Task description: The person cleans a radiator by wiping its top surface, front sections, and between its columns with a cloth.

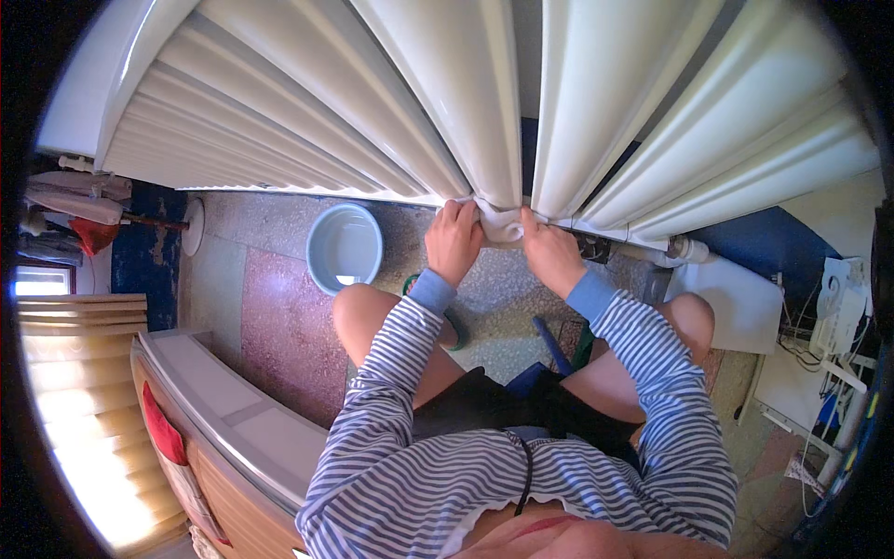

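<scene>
A white cloth (pixel 500 222) is bunched against the bottom ends of a white column radiator (pixel 469 105). My left hand (pixel 454 239) grips the cloth's left end, with the fingers curled over it. On the other side, my right hand (pixel 552 253) holds the right end, its index finger pointing up along a radiator column. The part of the cloth behind the columns is hidden. To the left of my left hand, a light blue plastic basin (pixel 346 249) stands on the floor with what looks like water in it.
Speckled terrazzo flooring (pixel 286 314) lies beneath me. A wooden cabinet with a pale top edge (pixel 230 391) stands at left. White pipe fittings (pixel 688 249) and a white panel (pixel 730 304) are at right, near cables and a white device (pixel 838 307). My knees flank the workspace.
</scene>
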### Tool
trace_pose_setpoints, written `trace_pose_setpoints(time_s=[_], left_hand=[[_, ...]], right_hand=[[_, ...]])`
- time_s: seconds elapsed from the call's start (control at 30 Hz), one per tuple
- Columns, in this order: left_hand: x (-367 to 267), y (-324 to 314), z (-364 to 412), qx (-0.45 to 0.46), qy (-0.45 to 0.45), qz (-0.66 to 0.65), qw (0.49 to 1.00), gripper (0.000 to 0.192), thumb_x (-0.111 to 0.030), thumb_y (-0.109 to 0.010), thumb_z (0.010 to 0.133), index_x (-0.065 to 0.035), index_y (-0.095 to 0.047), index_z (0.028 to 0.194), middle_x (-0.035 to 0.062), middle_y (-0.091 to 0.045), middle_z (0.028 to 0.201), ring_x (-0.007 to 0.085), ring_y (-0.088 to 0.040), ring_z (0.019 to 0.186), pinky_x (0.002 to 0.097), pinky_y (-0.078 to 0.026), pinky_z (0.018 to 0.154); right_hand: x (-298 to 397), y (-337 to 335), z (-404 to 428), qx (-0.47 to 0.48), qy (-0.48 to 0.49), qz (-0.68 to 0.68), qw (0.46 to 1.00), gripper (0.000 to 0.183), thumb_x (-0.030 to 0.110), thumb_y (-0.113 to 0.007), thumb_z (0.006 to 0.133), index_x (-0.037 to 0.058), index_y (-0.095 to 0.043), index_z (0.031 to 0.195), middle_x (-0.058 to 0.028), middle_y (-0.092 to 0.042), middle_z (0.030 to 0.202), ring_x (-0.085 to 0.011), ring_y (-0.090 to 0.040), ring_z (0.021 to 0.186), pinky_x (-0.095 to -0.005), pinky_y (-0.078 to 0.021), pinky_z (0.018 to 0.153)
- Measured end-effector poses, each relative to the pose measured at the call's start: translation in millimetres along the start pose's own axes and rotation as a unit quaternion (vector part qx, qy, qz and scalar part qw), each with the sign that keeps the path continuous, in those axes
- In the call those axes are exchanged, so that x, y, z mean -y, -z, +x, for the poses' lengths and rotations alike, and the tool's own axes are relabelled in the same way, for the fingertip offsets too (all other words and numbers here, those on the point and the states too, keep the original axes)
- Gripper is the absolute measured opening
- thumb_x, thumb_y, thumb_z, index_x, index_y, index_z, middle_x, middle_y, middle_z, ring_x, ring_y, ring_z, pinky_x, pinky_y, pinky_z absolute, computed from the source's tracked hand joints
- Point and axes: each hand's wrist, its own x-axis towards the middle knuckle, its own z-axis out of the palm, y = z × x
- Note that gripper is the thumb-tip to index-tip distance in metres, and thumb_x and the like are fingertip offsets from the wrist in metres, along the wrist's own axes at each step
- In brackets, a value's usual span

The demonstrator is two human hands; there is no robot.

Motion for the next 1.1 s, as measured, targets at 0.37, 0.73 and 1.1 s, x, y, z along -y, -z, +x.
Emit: trace_pose_setpoints(time_s=[0.37,0.73,1.1], left_hand=[[-8,6,-2,-0.06,0.062,-0.061,0.994,0.028,-0.011,-0.061,0.074,-0.0089,-0.064,0.102,0.01,-0.058,0.088,0.0307,-0.061,0.075,0.0413,-0.051,0.065],[-1,0,0,0.029,0.032,-0.013,0.999,0.032,-0.011,-0.06,0.072,-0.0092,-0.06,0.104,0.0108,-0.057,0.087,0.032,-0.061,0.077,0.0435,-0.05,0.063],[-3,-3,-8,-0.019,0.035,-0.029,0.999,0.035,-0.011,-0.06,0.074,-0.0092,-0.06,0.11,0.0107,-0.056,0.087,0.0304,-0.06,0.079,0.0425,-0.05,0.064]], right_hand=[[-2,15,-3,-0.11,0.033,0.068,0.991,0.03,0.009,-0.049,0.088,0.0028,-0.043,0.117,-0.0178,-0.065,0.073,-0.0334,-0.066,0.067,-0.044,-0.0533,0.056],[1,3,-5,-0.039,0.005,-0.004,0.999,0.042,0.009,-0.051,0.085,0.0003,-0.044,0.125,-0.0137,-0.064,0.067,-0.0316,-0.065,0.057,-0.043,-0.0515,0.05],[8,10,-7,0.006,-0.007,-0.02,1.0,0.048,0.008,-0.051,0.083,-0.0028,-0.042,0.129,-0.0168,-0.066,0.077,-0.0318,-0.067,0.064,-0.043,-0.0524,0.052]])
